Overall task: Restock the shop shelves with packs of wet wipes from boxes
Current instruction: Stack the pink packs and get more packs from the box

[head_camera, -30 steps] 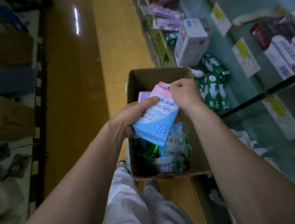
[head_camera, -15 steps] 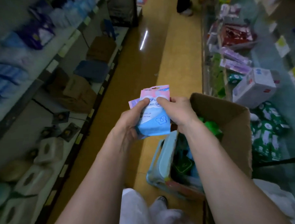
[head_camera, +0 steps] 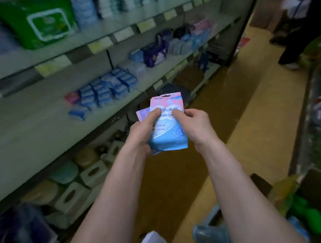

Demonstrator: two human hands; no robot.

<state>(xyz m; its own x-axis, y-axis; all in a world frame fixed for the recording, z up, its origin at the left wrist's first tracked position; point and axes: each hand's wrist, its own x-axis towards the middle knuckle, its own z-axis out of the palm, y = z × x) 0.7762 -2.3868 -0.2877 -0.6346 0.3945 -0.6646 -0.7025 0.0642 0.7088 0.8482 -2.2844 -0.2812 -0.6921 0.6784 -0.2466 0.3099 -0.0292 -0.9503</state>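
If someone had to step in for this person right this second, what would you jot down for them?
Left grip: holds a small stack of wipe packs, thumb on front.
Right grip: holds the same stack.
Box: low right, green packs inside.
Done: stack is out of the box, held up by the shelf.
Left: place it, then fetch more.

Up and out of the box with the wet wipes packs, swung left toward the shelves, regripped on the front with the right hand.
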